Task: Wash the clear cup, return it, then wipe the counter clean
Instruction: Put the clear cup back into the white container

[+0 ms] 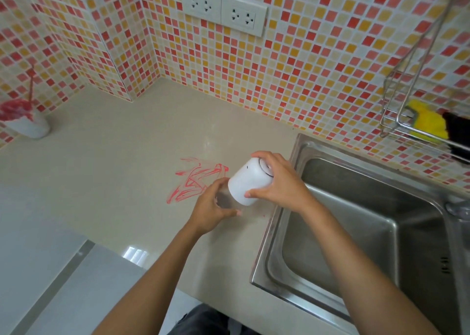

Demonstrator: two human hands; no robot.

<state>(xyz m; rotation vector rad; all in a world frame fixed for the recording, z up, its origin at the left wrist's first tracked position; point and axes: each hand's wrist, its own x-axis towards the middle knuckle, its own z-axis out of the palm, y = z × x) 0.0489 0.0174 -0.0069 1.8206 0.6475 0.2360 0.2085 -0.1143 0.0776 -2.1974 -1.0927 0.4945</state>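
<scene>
My left hand [211, 212] is wrapped around a clear cup [225, 199] held just above the beige counter [114, 161], left of the sink. My right hand [277, 182] grips a white cup [250, 182] that is tipped bottom-up, its mouth pointing down toward the clear cup. The two cups touch or overlap; the clear cup is mostly hidden by my fingers and the white cup. Red smears [195, 179] mark the counter just behind my left hand.
A steel sink [356, 222] lies to the right. A wire rack [417, 121] on the tiled wall holds a yellow sponge [427, 123] and a dark pad [457, 136]. A white cup with red contents and a straw [25, 121] stands far left. Wall sockets [223, 9] sit above.
</scene>
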